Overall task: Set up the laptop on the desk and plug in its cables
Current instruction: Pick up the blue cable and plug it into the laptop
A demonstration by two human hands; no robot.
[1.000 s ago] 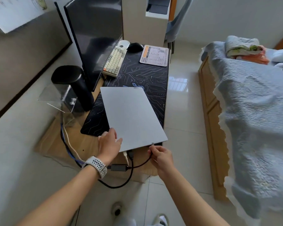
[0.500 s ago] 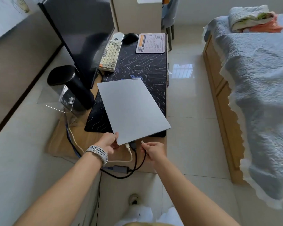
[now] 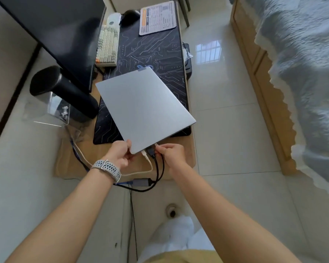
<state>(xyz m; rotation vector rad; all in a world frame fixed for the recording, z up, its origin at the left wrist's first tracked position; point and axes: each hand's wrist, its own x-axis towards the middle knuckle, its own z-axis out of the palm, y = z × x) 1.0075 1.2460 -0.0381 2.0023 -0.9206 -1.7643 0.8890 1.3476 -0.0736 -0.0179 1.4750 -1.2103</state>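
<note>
A closed silver laptop [image 3: 142, 109] lies askew on the dark circuit-print desk mat [image 3: 150, 52] of the wooden desk [image 3: 65, 164]. My left hand [image 3: 120, 154], a watch on its wrist, grips the laptop's near corner. My right hand [image 3: 169, 153] pinches a small cable plug at the laptop's near edge. A white cable [image 3: 148, 162] and a black plug [image 3: 151, 151] meet that same edge just left of my fingers. The black cables [image 3: 158, 175] loop down to a grey adapter [image 3: 141, 182] at the desk's near edge.
A black monitor [image 3: 55, 31] stands at the left, its stand [image 3: 65, 92] beside the laptop. A beige keyboard [image 3: 107, 46], black mouse [image 3: 130, 17] and printed pad [image 3: 158, 18] lie at the far end. A bed [image 3: 302, 73] runs along the right, tiled floor between.
My left hand slid from the lid's top to the near corner. My right hand carried the plug left along the laptop's near edge, up beside the other plugs. The view tilted downward.
</note>
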